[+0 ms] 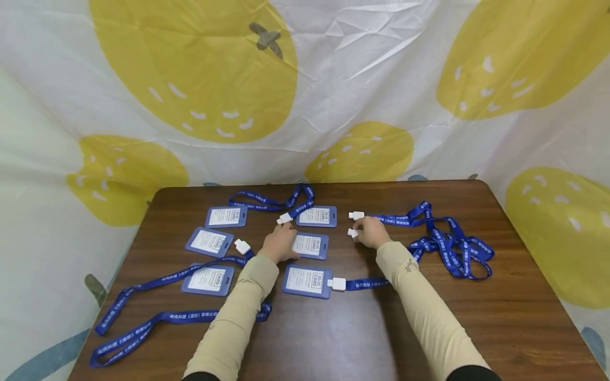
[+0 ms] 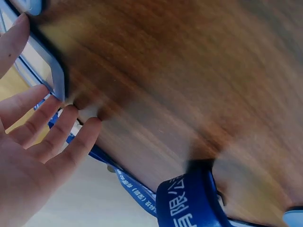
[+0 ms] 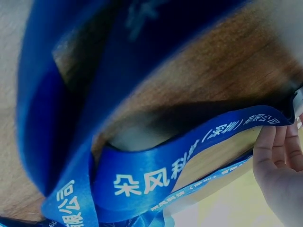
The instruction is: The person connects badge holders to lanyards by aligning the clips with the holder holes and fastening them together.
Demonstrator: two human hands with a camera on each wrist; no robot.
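My left hand (image 1: pixel 280 244) holds the left end of a blue card holder (image 1: pixel 312 246) in the middle column, thumb on the near edge and fingers at the far edge. In the left wrist view, the thumb and index fingertips meet the holder's rim (image 2: pixel 58 78). With its fingertips, my right hand (image 1: pixel 373 233) pinches the white clip (image 1: pixel 352 233) of a blue lanyard (image 3: pixel 142 182), a short way right of that holder. The ribbon runs back under the right wrist to a tangled heap. Another white clip (image 1: pixel 356 215) lies just beyond the right fingers.
A nearer card holder (image 1: pixel 306 282) has a lanyard clip (image 1: pixel 338 284) at its right end. Behind, a lanyard clip (image 1: pixel 285 218) lies beside another holder (image 1: pixel 316 216). Several holders stand in a left column, with lanyards (image 1: pixel 178 317) across the table's left. A patterned curtain (image 1: pixel 324 79) hangs behind.
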